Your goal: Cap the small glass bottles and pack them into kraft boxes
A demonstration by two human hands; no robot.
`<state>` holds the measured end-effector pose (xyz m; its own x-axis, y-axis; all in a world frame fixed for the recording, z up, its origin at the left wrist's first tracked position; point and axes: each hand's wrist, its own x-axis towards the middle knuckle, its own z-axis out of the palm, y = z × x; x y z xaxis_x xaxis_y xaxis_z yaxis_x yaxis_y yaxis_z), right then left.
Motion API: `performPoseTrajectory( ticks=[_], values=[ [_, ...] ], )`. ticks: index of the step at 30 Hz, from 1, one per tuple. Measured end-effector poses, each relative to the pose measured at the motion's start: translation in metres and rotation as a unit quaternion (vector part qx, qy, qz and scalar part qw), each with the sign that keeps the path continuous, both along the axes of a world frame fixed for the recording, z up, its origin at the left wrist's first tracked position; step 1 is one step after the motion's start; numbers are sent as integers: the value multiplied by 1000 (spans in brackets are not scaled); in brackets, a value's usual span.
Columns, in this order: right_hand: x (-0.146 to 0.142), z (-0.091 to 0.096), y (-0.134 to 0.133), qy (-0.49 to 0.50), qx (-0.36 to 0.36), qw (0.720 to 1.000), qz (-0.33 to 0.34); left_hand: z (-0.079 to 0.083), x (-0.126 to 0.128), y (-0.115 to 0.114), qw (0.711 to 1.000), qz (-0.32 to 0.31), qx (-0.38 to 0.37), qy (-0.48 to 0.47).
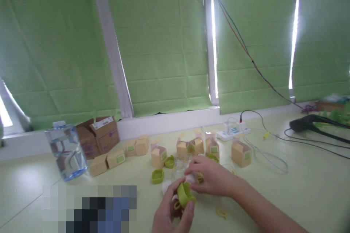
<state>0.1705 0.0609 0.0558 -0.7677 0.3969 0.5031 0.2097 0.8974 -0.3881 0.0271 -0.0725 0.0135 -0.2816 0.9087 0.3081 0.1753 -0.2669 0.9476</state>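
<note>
The green cup (183, 195) is smooth, plastic-looking, with a soft sheen. The cartons (238, 154) show matt paperboard; the large box (108, 139), matt cardboard with a smooth paper label (103, 122). The bottle (68, 153) is clear, glossy plastic; the blinds (161, 43) appear creased and cloth-like.

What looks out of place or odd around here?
No spill shows. A red and a blue cable hang slantwise across the green blinds, which looks untidy. On the table, a small yellow loop lies by itself in the foreground, touching nothing else, as if dropped or set aside.
</note>
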Motion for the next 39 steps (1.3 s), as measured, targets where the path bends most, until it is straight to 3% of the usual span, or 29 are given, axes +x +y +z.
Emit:
performPoseTrajectory(
  ticks=[4, 6, 11, 16, 22, 29, 34, 39],
  values=[
    [19, -1, -2, 141, -117, 983, 27, 7, 1, 1, 998, 52, 25, 12],
    [23, -2, -8, 178, -138, 973, 49, 10, 1, 1, 998, 58, 25, -5],
    [28, -7, -32, 171, -86, 978, 81, 12, 5, -3, 998, -9, 17, -53],
    [39, -15, -41, 182, -64, 978, 80, 14, 10, -6, 998, -45, 18, -28],
    [37, -18, -44, 206, -207, 950, 110, 19, 5, -7, 999, -17, 21, 38],
    [27, -22, -49, 213, -410, 886, 47, 17, 6, -8, 991, 17, 43, 123],
    [28, -21, -44, 211, -442, 870, 62, 18, 5, -8, 993, 3, 23, 120],
    [29, -20, -44, 220, -435, 871, 57, 16, 3, -8, 993, -14, 25, 111]
  ],
)
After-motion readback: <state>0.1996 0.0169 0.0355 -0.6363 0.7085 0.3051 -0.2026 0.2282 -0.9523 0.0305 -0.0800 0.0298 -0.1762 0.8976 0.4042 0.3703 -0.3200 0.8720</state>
